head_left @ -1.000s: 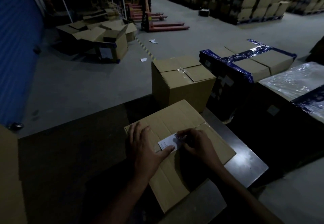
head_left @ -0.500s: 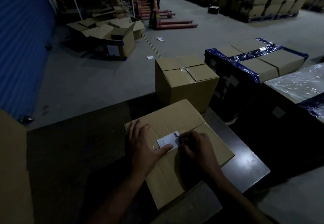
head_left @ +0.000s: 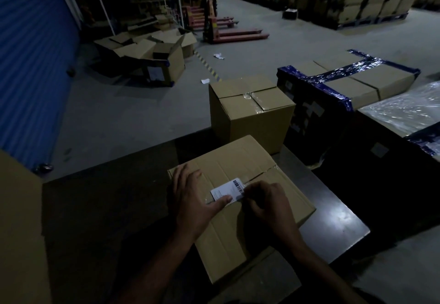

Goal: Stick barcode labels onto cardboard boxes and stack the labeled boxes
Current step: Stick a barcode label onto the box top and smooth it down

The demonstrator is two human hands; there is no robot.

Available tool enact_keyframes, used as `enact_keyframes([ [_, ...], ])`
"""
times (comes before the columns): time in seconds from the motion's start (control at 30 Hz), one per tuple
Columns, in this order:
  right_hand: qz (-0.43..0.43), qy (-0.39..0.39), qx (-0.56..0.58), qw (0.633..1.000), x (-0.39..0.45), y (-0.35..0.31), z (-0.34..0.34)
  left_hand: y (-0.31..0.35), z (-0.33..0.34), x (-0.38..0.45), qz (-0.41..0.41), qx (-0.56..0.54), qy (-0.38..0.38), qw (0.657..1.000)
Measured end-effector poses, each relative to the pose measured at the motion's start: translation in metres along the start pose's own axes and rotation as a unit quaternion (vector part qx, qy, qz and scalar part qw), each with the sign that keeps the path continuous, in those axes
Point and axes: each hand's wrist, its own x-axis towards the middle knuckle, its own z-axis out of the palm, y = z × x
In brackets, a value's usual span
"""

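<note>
A taped cardboard box (head_left: 238, 161) lies flat on the dark table (head_left: 333, 222) in front of me. On its top, near the tape seam, sits a white barcode label (head_left: 226, 190). My left hand (head_left: 192, 199) rests flat on the box with its fingers spread, and its thumb presses the label's lower left corner. My right hand (head_left: 269, 203) has its fingers curled and pinches the right end of the label, hiding that edge.
A taller sealed box (head_left: 250, 122) stands just beyond the table's far edge. Pallet loads wrapped in blue and clear film (head_left: 333, 82) fill the right. A cardboard side (head_left: 19, 232) rises at my near left. Open boxes (head_left: 154, 51) and a pallet jack (head_left: 233, 34) stand on the floor farther off.
More of the label's barcode shows now as my right hand has drawn slightly to the right. My left hand stays flat on the box. The view has shifted a little.
</note>
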Motion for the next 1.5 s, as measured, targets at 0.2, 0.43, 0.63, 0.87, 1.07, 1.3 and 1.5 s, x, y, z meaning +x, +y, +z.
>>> enact_keyframes([
  [0.2,0.004,0.098,-0.066,0.993,-0.022,-0.016,0.012,0.001,-0.012,0.022,0.021,0.099,-0.03,0.994],
  [0.43,-0.053,0.058,-0.088,0.993,0.005,-0.006,0.003,0.0,-0.038,0.041,-0.037,0.194,-0.131,0.972],
  [0.63,-0.073,-0.105,0.002,0.992,0.045,-0.018,-0.032,-0.002,-0.049,0.023,-0.097,0.166,-0.166,0.967],
  [0.87,-0.045,-0.034,-0.024,0.998,0.018,-0.014,0.01,-0.008,-0.029,0.008,-0.08,0.082,-0.118,0.986],
  [1.07,-0.015,-0.041,-0.031,0.999,0.02,-0.017,0.01,-0.004,-0.03,0.007,-0.08,0.093,-0.105,0.987],
  [1.3,-0.017,-0.048,-0.014,0.999,0.023,-0.014,0.008,-0.003,-0.032,0.007,-0.083,0.099,-0.103,0.986],
  [1.5,-0.011,-0.043,0.01,0.999,0.024,-0.012,0.004,-0.004,-0.031,0.007,-0.081,0.093,-0.101,0.987],
])
